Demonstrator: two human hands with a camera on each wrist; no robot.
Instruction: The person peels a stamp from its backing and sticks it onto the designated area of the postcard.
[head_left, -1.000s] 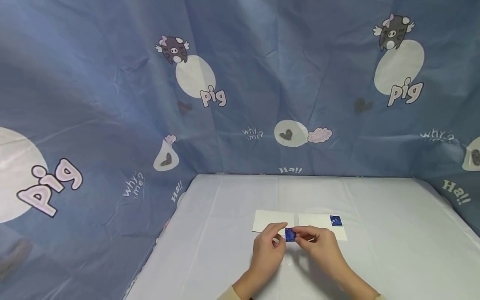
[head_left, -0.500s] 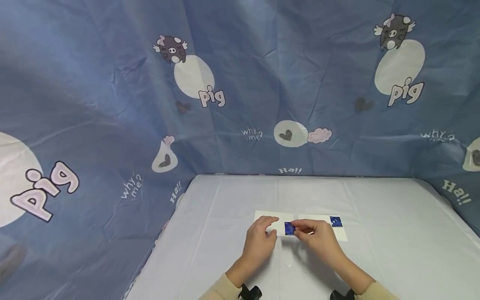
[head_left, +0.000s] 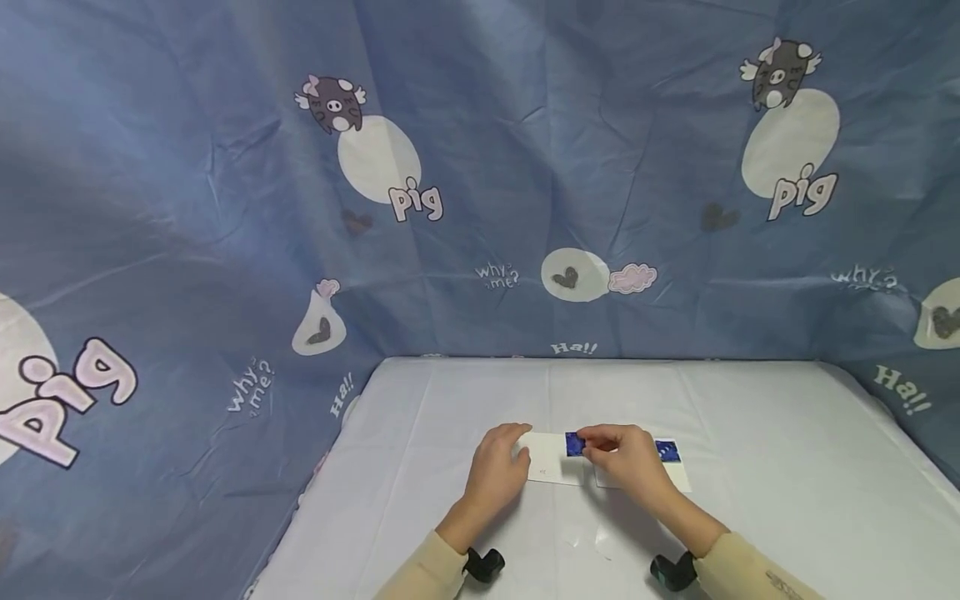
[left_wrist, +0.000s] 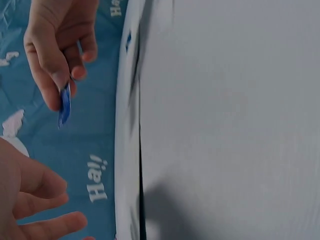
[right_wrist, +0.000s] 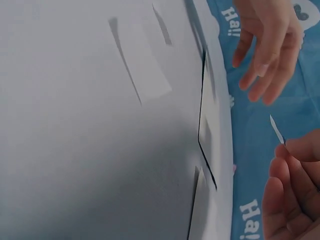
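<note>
My right hand (head_left: 630, 462) pinches a small blue stamp (head_left: 575, 444) at its right edge, between thumb and fingertips. In the head view the stamp appears over the upper right corner of the left white envelope (head_left: 553, 467). The left wrist view shows the stamp (left_wrist: 65, 106) nearly edge-on and raised above the table. With thumb and fingers apart and nothing between them, my left hand (head_left: 495, 471) is at that envelope's left end; whether it touches is unclear. Partly behind the right hand lies a second white envelope (head_left: 678, 479), bearing a similar blue stamp (head_left: 667, 451).
Thin clear pieces (head_left: 602, 543) lie on the white-covered table (head_left: 420, 417) before the envelopes; the right wrist view shows a pale strip (right_wrist: 155, 75) there. Black wrist devices (head_left: 483, 567) sit at both cuffs. A blue patterned curtain (head_left: 465, 317) rises along the table's far edge.
The right hand has carried the stamp away from me, from below the left envelope to over its upper right corner. The left hand has left the stamp's side and moved left.
</note>
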